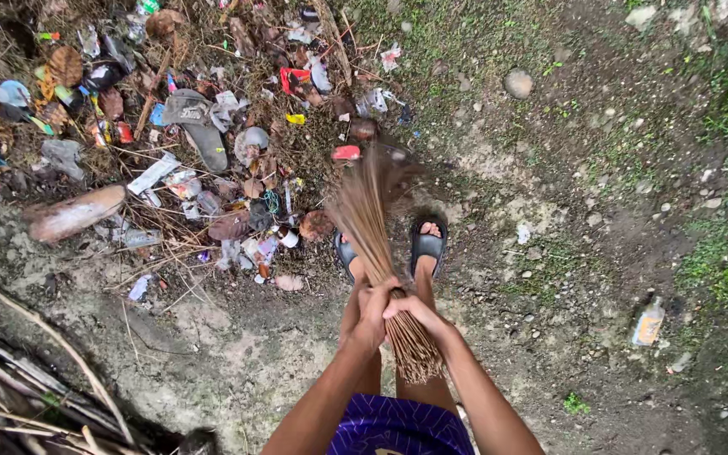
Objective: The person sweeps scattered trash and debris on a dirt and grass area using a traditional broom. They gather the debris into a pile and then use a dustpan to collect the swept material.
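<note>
Gripping one stick broom (381, 253), both hands are clamped around its bundle: the left hand (370, 313) just beside the right hand (412, 310), touching at the middle of the sticks. Its long axis runs from the cut butt ends near the purple shorts (398, 425) up and slightly left, with the blurred, fanned tips pointing toward the rubbish heap. Two feet in two dark sandals (428, 244) stand under it on bare dirt ground (549, 337). One pile of litter (187, 143), wrappers, dry leaves and sticks, lies beyond the tips at upper left. One plastic bottle (649, 322) lies well apart at right, and one round stone (518, 83) farther up.
</note>
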